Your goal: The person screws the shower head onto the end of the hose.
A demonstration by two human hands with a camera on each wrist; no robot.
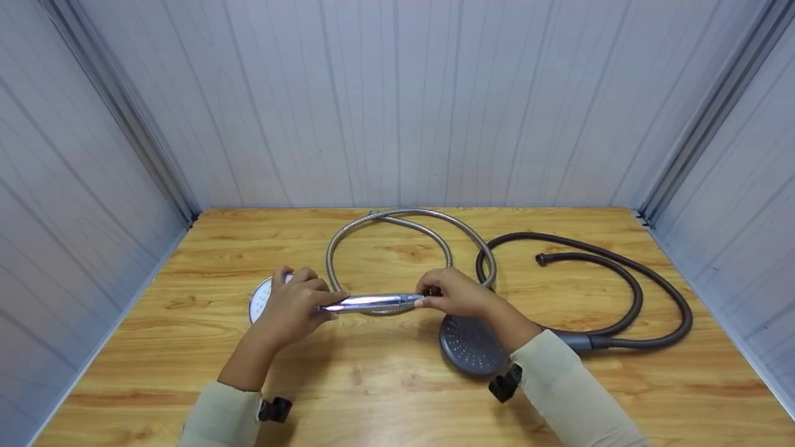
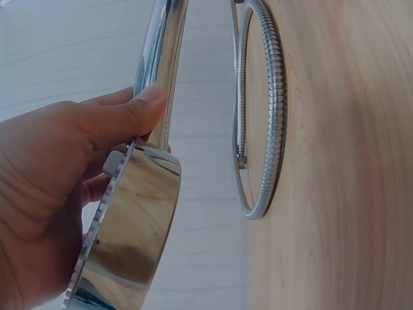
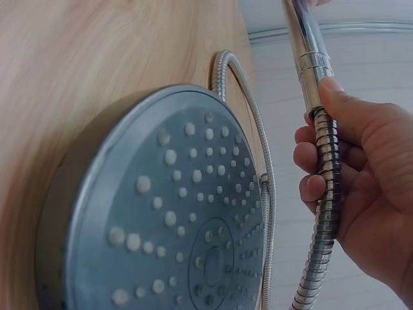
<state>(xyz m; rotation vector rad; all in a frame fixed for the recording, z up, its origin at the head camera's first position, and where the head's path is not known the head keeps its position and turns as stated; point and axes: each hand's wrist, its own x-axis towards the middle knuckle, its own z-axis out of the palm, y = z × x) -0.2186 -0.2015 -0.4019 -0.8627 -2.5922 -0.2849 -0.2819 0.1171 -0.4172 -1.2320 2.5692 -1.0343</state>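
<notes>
A chrome shower head point(image 1: 366, 302) is held level above the table between both hands. My left hand point(image 1: 302, 305) grips its handle close to the round head; in the left wrist view the thumb lies along the chrome neck point(image 2: 158, 123). With thumb and fingers, my right hand point(image 1: 456, 292) pinches the connector point(image 3: 314, 81) at the handle's end, where the silver metal hose point(image 3: 326, 161) joins it. That hose loops back over the table. Below the right forearm lies a dark grey shower head point(image 1: 473, 344), face up with its nozzles showing.
A dark grey hose point(image 1: 667, 292) curls across the right side of the wooden table point(image 1: 385, 397), its loose end fitting point(image 1: 544, 259) near the middle right. The silver hose crosses the dark one near the centre. White panel walls point(image 1: 397, 105) enclose the back and both sides.
</notes>
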